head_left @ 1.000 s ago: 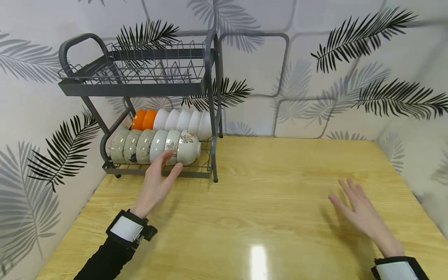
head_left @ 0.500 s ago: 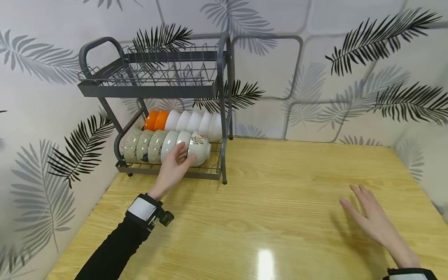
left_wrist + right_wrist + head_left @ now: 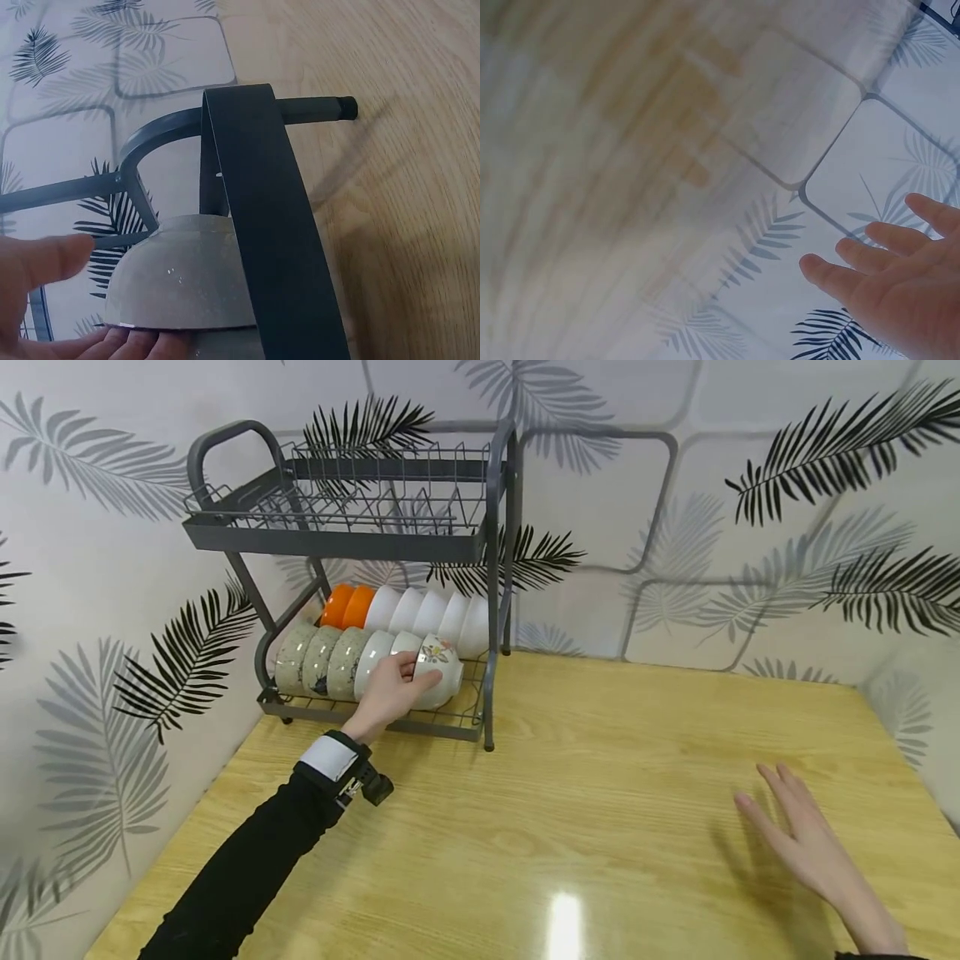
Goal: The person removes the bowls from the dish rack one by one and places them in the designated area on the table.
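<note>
My left hand (image 3: 392, 689) is at the near row of the lower rack shelf. Its fingers reach in behind the rim of the rightmost bowl, and its thumb lies over the outside. This white bowl (image 3: 441, 672) has a flower print and stands on its side, base to the right. In the left wrist view the fingers (image 3: 139, 341) curl at the rim of that bowl (image 3: 180, 281); whether the thumb touches it I cannot tell. My right hand (image 3: 813, 852) hovers over the right of the table, fingers spread, holding nothing; its fingers also show in the right wrist view.
The two-tier dark grey dish rack (image 3: 337, 539) stands at the back left of the wooden table (image 3: 600, 793). Green-grey bowls (image 3: 291, 660) fill the left of the near row. Behind are orange bowls (image 3: 337, 606) and several white ones (image 3: 382, 607). A patterned wall lies behind.
My left hand has moved in to the rightmost bowl, its fingers going behind the rim and its thumb over the outside. The right hand stays over the table. The head view has shifted somewhat.
</note>
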{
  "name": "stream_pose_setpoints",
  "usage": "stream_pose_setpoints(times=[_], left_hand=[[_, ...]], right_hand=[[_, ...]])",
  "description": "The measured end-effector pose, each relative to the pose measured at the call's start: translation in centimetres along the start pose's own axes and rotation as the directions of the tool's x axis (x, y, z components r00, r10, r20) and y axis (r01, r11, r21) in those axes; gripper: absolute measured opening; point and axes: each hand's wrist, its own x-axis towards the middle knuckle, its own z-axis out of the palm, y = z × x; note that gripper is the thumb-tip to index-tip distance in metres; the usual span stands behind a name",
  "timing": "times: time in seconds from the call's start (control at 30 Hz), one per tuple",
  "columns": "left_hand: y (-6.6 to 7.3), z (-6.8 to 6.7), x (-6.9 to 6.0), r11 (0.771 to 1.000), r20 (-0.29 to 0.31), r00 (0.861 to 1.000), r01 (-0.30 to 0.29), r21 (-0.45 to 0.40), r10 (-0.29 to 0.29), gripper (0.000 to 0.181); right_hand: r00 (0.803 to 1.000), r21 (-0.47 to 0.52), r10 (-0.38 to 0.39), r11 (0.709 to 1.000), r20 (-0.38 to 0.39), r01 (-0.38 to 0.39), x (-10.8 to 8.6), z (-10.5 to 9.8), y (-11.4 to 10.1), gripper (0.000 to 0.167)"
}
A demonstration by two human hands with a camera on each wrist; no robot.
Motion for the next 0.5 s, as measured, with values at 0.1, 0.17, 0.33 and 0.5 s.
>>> stream_pose_setpoints(times=[0.1,0.17,0.33,0.5], left_hand=[[0.5,0.5,0.4,0.998,-0.055,0.998,0.006,0.064,-0.003,0.042],[0.7,0.9,0.6,0.994,-0.095,0.995,0.004,0.111,0.006,0.038],[0.6,1.5,1.0,0.984,-0.174,0.985,0.033,0.175,-0.002,0.033],[0.3,1.3,1.2,0.989,-0.199,0.977,0.096,0.111,-0.073,0.034]], right_hand=[[1.0,0.001,-0.005,1.0,-0.013,0.005,-0.1,0.0,0.1,0.071],[1.0,-0.001,0.0,1.0,-0.013,0.0,-0.2,0.0,0.2,0.072],[1.0,-0.008,0.005,1.0,-0.005,-0.005,-0.1,-0.1,0.3,0.071],[1.0,-0.001,-0.004,1.0,0.003,0.004,0.2,-0.1,0.2,0.071]])
